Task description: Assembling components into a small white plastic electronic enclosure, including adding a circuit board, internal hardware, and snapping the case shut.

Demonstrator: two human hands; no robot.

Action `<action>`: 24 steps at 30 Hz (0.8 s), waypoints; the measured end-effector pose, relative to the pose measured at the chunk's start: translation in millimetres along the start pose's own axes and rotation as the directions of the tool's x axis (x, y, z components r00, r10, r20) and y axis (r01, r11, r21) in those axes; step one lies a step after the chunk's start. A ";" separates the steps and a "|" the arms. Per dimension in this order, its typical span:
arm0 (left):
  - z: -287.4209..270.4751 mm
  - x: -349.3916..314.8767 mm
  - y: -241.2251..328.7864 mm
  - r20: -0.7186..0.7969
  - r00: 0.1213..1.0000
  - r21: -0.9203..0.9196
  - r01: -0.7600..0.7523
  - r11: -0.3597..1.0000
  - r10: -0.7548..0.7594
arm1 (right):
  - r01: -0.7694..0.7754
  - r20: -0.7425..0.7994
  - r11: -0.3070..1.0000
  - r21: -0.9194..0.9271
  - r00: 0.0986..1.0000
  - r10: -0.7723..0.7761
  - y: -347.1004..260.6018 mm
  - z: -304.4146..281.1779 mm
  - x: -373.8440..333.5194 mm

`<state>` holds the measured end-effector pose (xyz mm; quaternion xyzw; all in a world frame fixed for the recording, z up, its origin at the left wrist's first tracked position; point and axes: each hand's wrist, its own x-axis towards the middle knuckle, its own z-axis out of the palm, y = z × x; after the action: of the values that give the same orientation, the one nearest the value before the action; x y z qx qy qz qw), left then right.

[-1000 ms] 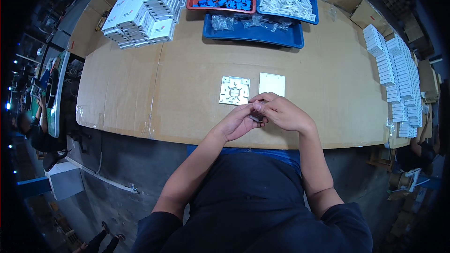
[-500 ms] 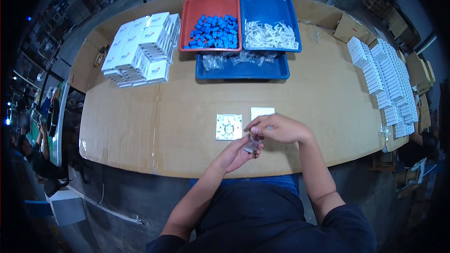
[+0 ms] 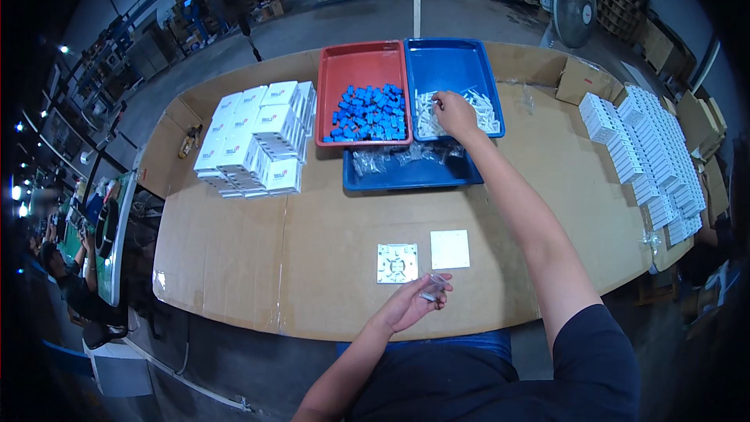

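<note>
My left hand (image 3: 405, 306) is closed around a small clear plastic bag (image 3: 434, 287), palm up, near the table's front edge. Just beyond it lies a white square box base (image 3: 386, 256) with moulded inner parts showing. A flat white square cover (image 3: 449, 250) rests to the right of that base. My right hand (image 3: 458, 116) reaches into the far blue tray (image 3: 445, 55), over a heap of small white plastic pieces (image 3: 486, 111). Its thumb and fingers come together at the heap; anything between them is too small to make out.
A red tray (image 3: 363, 62) holds small blue parts (image 3: 371, 116). Below both trays sits another blue tray (image 3: 414, 181) with clear bags. White boxes (image 3: 258, 133) are stacked at left, and rows of white units (image 3: 644, 156) stand at right. Cardboard walls (image 3: 531, 61) edge the table.
My right hand has left the bag beside my left hand and moved forward into the blue tray. The flat cover is now uncovered. The head view has tilted up.
</note>
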<state>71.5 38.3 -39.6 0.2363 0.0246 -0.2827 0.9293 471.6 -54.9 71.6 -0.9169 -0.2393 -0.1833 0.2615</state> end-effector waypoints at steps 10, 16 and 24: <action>3.3 -0.7 1.3 -0.013 1.000 -0.006 0.022 1.000 -0.022 | 0.083 -0.067 0.981 -0.177 0.993 -0.096 10.6 37.1 34.9; 7.4 -0.8 4.0 -0.009 1.000 0.009 0.020 1.000 -0.019 | 0.074 -0.152 0.997 0.037 0.986 -0.068 17.4 27.8 21.4; -3.0 2.1 2.6 0.010 1.000 -0.034 0.024 0.999 -0.023 | -0.100 0.012 0.232 0.968 0.936 0.351 -40.4 -75.7 -24.2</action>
<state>75.0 40.6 -41.5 0.2187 0.0275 -0.2942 0.9300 414.3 -75.9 136.5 -0.5714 -0.1364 -0.0563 0.8073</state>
